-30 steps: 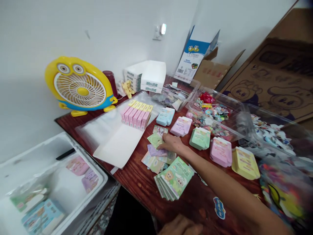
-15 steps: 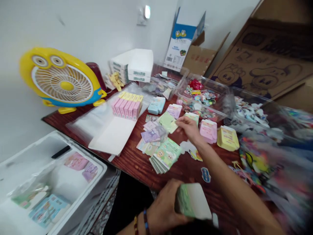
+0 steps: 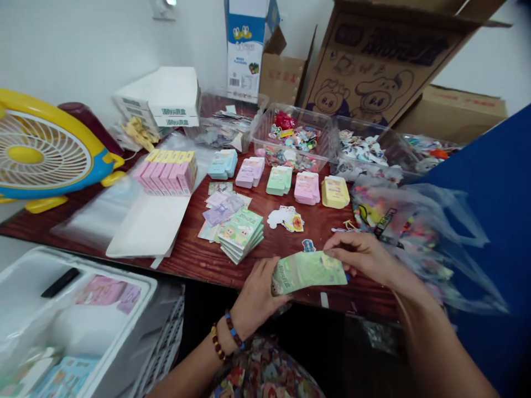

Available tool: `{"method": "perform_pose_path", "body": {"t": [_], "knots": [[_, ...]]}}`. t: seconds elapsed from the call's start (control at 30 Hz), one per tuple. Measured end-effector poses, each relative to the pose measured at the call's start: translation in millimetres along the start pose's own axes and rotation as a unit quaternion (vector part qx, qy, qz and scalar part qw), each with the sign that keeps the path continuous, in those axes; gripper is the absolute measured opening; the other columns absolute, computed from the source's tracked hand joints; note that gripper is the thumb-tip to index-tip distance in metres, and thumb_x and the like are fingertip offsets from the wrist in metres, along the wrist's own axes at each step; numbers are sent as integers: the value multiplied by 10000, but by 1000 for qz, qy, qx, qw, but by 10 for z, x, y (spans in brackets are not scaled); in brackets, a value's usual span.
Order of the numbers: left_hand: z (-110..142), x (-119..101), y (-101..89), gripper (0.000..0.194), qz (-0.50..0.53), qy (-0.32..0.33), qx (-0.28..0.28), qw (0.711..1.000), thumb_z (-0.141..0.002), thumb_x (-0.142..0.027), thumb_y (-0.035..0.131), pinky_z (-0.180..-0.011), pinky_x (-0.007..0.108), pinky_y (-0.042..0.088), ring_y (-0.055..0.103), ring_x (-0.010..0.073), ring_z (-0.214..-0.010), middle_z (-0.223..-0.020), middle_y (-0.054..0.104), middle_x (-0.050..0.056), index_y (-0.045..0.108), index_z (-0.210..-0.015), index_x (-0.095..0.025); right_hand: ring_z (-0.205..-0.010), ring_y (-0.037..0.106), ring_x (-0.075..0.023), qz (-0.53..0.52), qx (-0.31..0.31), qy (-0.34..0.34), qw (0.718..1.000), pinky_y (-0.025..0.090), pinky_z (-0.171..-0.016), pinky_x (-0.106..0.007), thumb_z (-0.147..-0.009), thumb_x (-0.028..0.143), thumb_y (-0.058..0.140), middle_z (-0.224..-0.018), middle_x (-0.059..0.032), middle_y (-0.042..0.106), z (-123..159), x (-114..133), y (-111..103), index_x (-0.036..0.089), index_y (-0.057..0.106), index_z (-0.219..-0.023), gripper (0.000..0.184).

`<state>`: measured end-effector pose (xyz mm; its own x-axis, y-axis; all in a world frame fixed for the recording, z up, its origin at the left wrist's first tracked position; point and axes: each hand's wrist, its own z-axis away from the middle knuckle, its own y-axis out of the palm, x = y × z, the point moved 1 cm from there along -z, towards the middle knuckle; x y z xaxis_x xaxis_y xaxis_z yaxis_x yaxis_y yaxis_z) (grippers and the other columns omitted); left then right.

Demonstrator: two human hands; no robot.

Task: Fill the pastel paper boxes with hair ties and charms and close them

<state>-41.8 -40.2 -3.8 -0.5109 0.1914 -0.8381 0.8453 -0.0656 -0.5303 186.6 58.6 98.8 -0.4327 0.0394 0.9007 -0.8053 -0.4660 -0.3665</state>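
Low in front of me, my left hand [image 3: 259, 293] wraps round the left end of a small green box [image 3: 286, 276] with printed lettering. My right hand [image 3: 359, 257] pinches a thin green packet [image 3: 334, 265] at the right end of it. Box and packet overlap, so I cannot tell where one stops. Just beyond them lies a stack of green printed boxes [image 3: 240, 232], resting partly on purple and pale packets [image 3: 224, 207]. A small blue sticker [image 3: 308, 245] is close to my right fingers, with white and yellow cut-outs [image 3: 286, 218] behind it.
Blue, lilac, green, pink and yellow card stacks [image 3: 306, 188] stand in a row. Behind are clear trays of small trinkets [image 3: 294, 138] and cartons [image 3: 360, 66]. Pink boxes [image 3: 168, 174], a yellow fan [image 3: 45, 149] and a white foam bin [image 3: 141, 298] are left; a trinket bag [image 3: 415, 221] lies right.
My right hand has come back from the row of cards, bringing the thin green packet to the box in my left hand. The view has swung right.
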Motion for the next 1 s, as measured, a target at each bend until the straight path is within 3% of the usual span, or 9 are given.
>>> {"method": "perform_pose_path", "body": {"t": [0.13, 0.23, 0.33, 0.47, 0.6, 0.67, 0.77, 0.9, 1.0], "knots": [[-2, -44, -39, 749, -58, 50, 42, 996, -757, -250, 773, -1075, 476, 416, 485, 285, -1240, -1312, 534, 93, 384, -1396, -240, -424, 523, -99, -9, 63, 7, 998, 440, -367, -188, -758, 371, 699, -514, 26, 571, -23, -87, 226, 169, 722, -748, 203], [-3, -63, -37, 779, -67, 60, 53, 995, -770, -264, 762, -1082, 480, 409, 475, 285, -1251, -1328, 519, 98, 344, -1428, -246, -480, 598, -130, -45, 65, 3, 997, 515, -429, -228, -791, 390, 663, -575, 10, 639, -32, -165, 309, 160, 722, -952, 287], [10, -47, -13, 765, -78, 54, 39, 995, -791, -281, 743, -1086, 487, 402, 474, 285, -1249, -1335, 510, 107, 332, -1434, -237, -475, 597, -131, -33, -24, -9, 999, 491, -419, -225, -818, 420, 622, -593, 4, 649, -106, -333, 225, 153, 684, -1067, 370], [44, -6, 3, 741, -92, 34, 17, 995, -788, -235, 733, -1055, 499, 426, 486, 290, -1223, -1311, 516, 99, 343, -1417, -246, -487, 564, -124, 84, -128, 33, 988, 416, -431, -217, -802, 404, 628, -598, 19, 602, -292, -681, 119, 178, 651, -905, 249], [63, 4, -5, 703, -112, 20, -6, 994, -784, -193, 717, -1038, 504, 431, 500, 296, -1200, -1282, 523, 102, 366, -1391, -235, -779, 638, -183, 288, -167, 89, 939, 417, -619, -263, -747, 415, 729, -965, -57, 664, -415, -880, 312, 199, 632, -931, 300], [63, 4, -3, 713, -118, 19, -8, 993, -777, -179, 716, -1038, 505, 428, 502, 295, -1194, -1284, 521, 104, 359, -1393, -227, -893, 630, -212, 315, -181, 103, 926, 404, -675, -282, -766, 403, 715, -1065, -67, 644, -436, -903, 434, 212, 634, -940, 270], [56, 11, 5, 721, -123, 17, -5, 992, -777, -174, 712, -1041, 502, 424, 503, 290, -1191, -1281, 520, 104, 350, -1398, -222, -876, 617, -203, 223, -206, 102, 947, 397, -671, -273, -762, 331, 700, -972, -48, 655, -429, -905, 510, 208, 624, -833, 161], [30, 23, -12, 718, -133, 16, -15, 991, -781, -188, 719, -1026, 483, 440, 506, 285, -1184, -1265, 522, 98, 349, -1395, -227, -555, 549, -140, 40, -219, 70, 972, 394, -542, -247, -801, 350, 616, -640, 8, 599, -292, -852, 452, 202, 567, -745, 166], [-3, 8, -26, 697, -150, 11, -20, 988, -776, -190, 724, -999, 471, 461, 525, 286, -1155, -1228, 536, 88, 372, -1376, -233, -413, 446, -103, -73, -202, 12, 977, 341, -439, -234, -774, 426, 642, -573, 30, 568, -88, -723, 429, 196, 594, -772, 236]]}}
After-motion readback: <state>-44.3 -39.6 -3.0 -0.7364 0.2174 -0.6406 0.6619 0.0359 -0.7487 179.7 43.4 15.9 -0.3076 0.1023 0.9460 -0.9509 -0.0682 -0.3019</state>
